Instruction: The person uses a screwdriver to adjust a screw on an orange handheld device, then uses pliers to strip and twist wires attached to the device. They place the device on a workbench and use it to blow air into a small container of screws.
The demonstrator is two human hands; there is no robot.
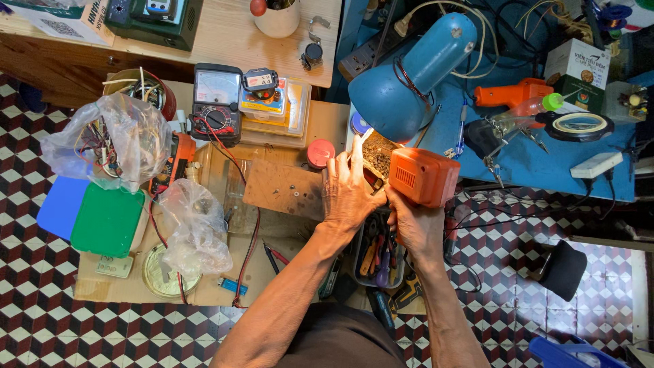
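While the right hand point(415, 228) is gripping an orange box-shaped device point(424, 176) from below at centre frame, the left hand point(349, 191) is resting fingers-extended at its nine o'clock, with a blue desk lamp point(409, 75) at twelve o'clock over the cluttered surface point(283, 187).

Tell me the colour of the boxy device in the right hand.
Orange device, clearest in the head view.

At the top right of the bench I see a white carton point(578, 66) with a green side. A white printed box point(65, 20) lies at the top left. The analog meter point(216, 102) has a pale dial window, and just beside it a small yellow blister pack point(264, 95) lies flat.
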